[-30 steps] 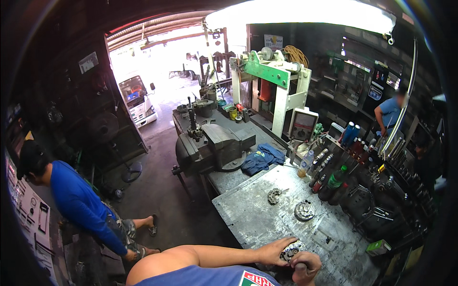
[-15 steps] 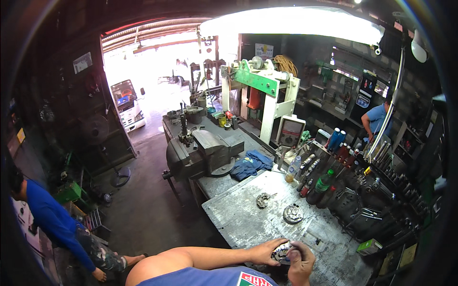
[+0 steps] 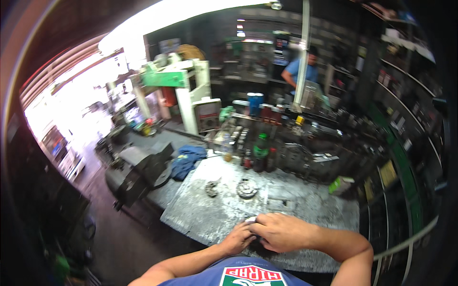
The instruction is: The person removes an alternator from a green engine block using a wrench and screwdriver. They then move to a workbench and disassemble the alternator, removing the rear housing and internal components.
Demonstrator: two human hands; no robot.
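Close to my body, over the near edge of the metal-topped bench (image 3: 191, 214), my two hands meet around a small metal machine part (image 3: 250, 219). Only a pale bit of it shows between my fingers; the rest is covered. My left hand (image 3: 237, 239) curls around its left side. From above, my right hand (image 3: 280, 232) closes over it, back of the hand up. Beyond them on the bench lie a round metal part (image 3: 246, 189) and a smaller ring-shaped metal part (image 3: 212, 188).
A bench vise (image 3: 138, 167) and a blue cloth (image 3: 187, 161) are at the left. Bottles, among them a green bottle (image 3: 261, 151), line the back edge beside tools. A green-and-white box (image 3: 341, 185) stands at right. Farther back is a person in blue (image 3: 298, 71).
The view has swung to the right, and the person at far left has left it. My right hand has turned palm down and now covers most of the metal part.
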